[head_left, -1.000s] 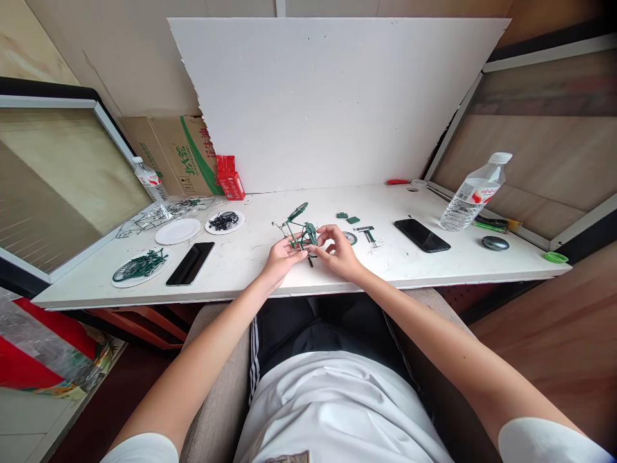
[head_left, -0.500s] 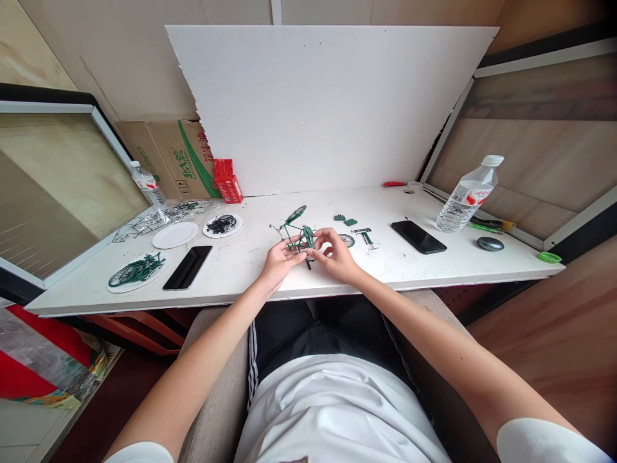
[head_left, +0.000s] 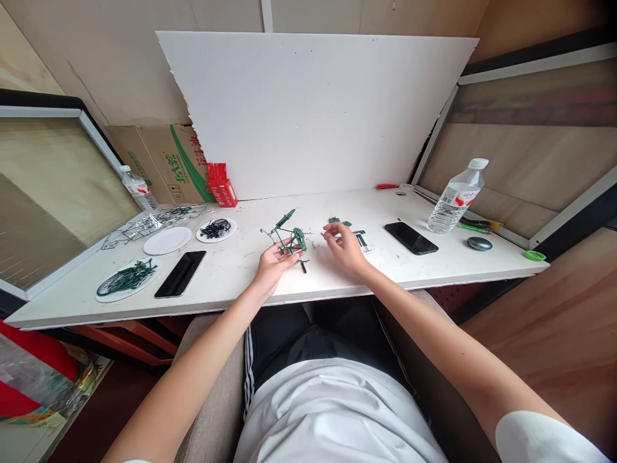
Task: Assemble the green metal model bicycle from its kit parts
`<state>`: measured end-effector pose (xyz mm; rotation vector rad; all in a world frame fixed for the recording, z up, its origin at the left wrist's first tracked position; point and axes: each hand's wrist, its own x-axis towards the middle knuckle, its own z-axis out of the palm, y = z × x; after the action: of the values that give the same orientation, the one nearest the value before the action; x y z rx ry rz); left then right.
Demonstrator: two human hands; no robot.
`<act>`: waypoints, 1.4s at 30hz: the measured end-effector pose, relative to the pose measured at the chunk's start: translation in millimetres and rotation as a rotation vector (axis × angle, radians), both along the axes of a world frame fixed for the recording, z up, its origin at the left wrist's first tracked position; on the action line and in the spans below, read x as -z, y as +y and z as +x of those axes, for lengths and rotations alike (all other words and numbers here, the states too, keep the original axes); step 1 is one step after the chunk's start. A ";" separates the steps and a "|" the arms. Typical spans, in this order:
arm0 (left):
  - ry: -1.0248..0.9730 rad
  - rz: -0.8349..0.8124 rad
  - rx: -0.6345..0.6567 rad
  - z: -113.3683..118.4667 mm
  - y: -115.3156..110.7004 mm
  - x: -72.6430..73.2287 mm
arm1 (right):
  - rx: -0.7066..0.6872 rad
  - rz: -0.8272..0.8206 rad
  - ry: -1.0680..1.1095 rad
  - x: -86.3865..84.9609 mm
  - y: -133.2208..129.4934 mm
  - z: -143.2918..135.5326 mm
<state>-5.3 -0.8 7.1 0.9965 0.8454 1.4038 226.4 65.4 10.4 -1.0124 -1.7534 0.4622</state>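
Bicycle model: the green bicycle model (head_left: 297, 240) is in front of the person, near the front edge of the white table (head_left: 231, 263), tilted, one wheel pointing away; whether it touches the tabletop cannot be told.
Left hand: the left hand (head_left: 273, 265) supports the model from below and the near side, thumb and fingers closed around its lower part; the hold is unchanged from half a second ago.
Right hand: the right hand (head_left: 346, 251) has come off the model and now stands apart from it, to its right. Fingers bent, thumb and index close together; whether a small piece is pinched between them cannot be told.
Effect on the work: the model now rests in one hand's keeping; judged that two-handed handling at its near end has paused.
Loose green parts: flat green pieces (head_left: 340, 222) lie just beyond the right hand; a green bracket-like part (head_left: 361, 240) lies beside it.
Plates: to the left, green parts (head_left: 129, 278) lie on one plate, black parts (head_left: 215, 228) on another.
Phones: one phone (head_left: 180, 274) left of the hands, a second phone (head_left: 411, 238) to the right.
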 end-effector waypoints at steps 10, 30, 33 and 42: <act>-0.017 -0.007 0.005 -0.6 0.7 0.2 | -0.126 0.185 -0.587 6.9 -3.0 0.4; 0.056 0.002 -0.011 2.1 0.4 1.7 | -0.118 0.208 -0.597 4.2 -11.0 -6.9; 0.068 0.006 -0.022 3.0 -0.4 1.6 | -0.085 0.203 -0.595 5.4 -11.8 -8.4; 0.105 0.051 -0.133 7.1 0.2 7.2 | -0.054 0.141 -0.536 6.1 -14.1 -9.9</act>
<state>1.8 -0.6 -0.2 1.0772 0.9720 1.5020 216.5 51.4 4.3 -1.0510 -2.2556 0.0946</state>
